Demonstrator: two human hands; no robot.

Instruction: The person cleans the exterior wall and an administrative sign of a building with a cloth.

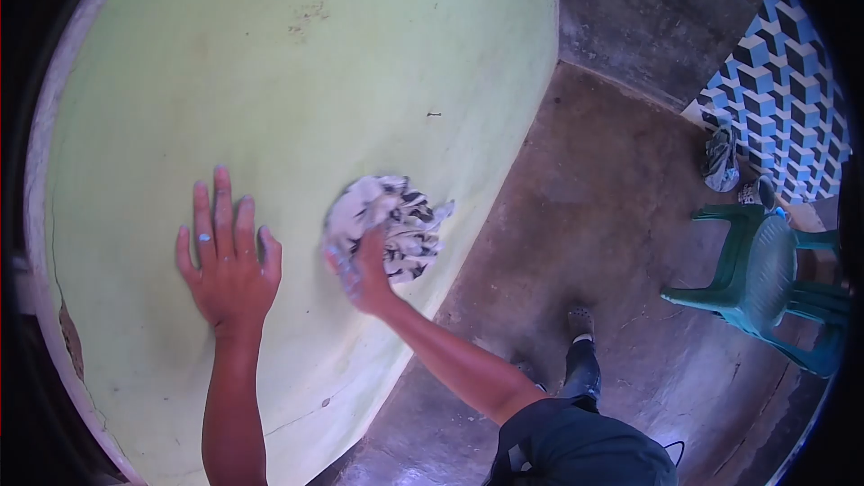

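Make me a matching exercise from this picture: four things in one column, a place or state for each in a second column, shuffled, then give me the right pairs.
Column one:
1. left hand
2. right hand
3. plastic stool
4. cloth

Column two:
A. green, standing on the floor at the right
B. flat against the pale green wall, fingers spread, holding nothing
C. crumpled, black and white, pressed to the wall
D. gripping the cloth

Pairs: 1-B, 2-D, 3-A, 4-C
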